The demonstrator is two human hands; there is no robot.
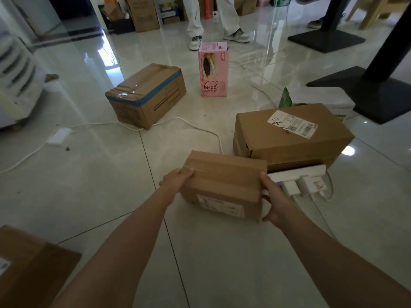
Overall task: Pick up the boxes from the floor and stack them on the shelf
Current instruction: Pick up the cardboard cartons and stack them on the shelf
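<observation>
A small brown cardboard box with a white label on its near side sits low at the floor in front of me. My left hand grips its left end and my right hand grips its right end. Behind it to the right lies a larger brown box with a shipping label. A brown box with blue tape lies further back on the left. A tall pink carton stands upright beyond them. No shelf is in view.
A white power strip with plugs lies right of the held box, and white cables cross the tiles. Black table bases stand at the right. A person's legs are at the back. Another brown box is at bottom left.
</observation>
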